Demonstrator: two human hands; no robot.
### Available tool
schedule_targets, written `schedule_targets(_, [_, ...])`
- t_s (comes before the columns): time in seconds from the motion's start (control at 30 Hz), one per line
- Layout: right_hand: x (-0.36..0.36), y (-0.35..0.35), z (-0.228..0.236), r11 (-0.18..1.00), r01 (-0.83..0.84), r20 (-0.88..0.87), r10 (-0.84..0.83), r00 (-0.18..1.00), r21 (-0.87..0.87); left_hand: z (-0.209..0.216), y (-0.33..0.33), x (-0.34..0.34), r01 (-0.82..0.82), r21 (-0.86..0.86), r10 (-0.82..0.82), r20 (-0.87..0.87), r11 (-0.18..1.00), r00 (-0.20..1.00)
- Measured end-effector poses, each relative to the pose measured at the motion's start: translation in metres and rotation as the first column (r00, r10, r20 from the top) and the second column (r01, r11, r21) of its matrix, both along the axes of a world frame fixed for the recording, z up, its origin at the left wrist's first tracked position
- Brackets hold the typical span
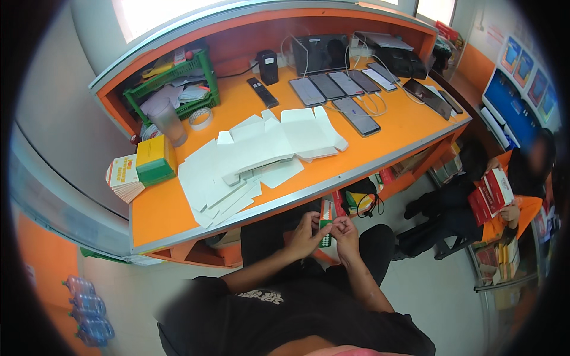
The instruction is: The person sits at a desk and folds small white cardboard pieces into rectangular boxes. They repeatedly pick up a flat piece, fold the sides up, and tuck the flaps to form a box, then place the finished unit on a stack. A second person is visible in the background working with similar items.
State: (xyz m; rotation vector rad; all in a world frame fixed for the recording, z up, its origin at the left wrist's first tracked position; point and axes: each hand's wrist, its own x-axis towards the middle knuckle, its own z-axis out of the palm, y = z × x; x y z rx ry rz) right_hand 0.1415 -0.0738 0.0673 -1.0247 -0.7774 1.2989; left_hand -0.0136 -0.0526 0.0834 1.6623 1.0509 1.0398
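The orange desk (409, 129) stands ahead. Below its near edge, the box (325, 224) is between the 2 hands, long axis toward the desk; left hand (306, 235) and right hand (346, 234) pinch it from opposite sides.

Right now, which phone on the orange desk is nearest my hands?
The phone in front of the row, beside the white cardboard; all others lie farther off.

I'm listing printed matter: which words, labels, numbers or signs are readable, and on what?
Wording not copied; print stands on:
Cream cartons, desk's left: red and green lettering.
Black shirt: white lettering, too blurred.
Black upright device: label too small.
Red packs, right: too blurred.
Wall posters: too blurred.
Held green carton: any print too small.
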Motion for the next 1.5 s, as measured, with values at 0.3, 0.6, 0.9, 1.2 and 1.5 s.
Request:
schedule_targets(0.3, [0.03, 0.002, 0.015, 0.937, 0.125, 0.74, -0.335, 0.583, 0.325, -0.031, 0.016, 0.004, -0.067, 0.016, 0.067, -0.056, 0.998, 0.996])
schedule_targets(0.6, [0.04, 0.001, 0.012, 0.966, 0.198, 0.521, -0.257, 0.814, 0.167, -0.001, 0.018, 0.014, 0.085, -0.021, -0.084, 0.071, 0.996, 0.994])
schedule_targets(0.9, [0.02, 0.004, 0.055, 0.905, 0.317, 0.607, -0.426, 0.671, 0.285, 0.046, -0.004, 0.027, -0.131, 0.142, 0.109, 0.15, 0.981, 0.983])
schedule_targets(1.2, [0.011, -0.02, 0.103, 0.912, 0.109, 0.492, -0.31, 0.813, 0.395, 0.092, -0.014, -0.002, -0.082, 0.411, 0.018, 0.157, 0.908, 0.987])
schedule_targets(1.5, [-0.024, -0.004, 0.137, 0.727, -0.686, -0.037, 0.686, 0.727, 0.014, 0.152, 0.01, -0.109, -0.763, 0.427, 0.215, 0.788, 0.485, 0.577])
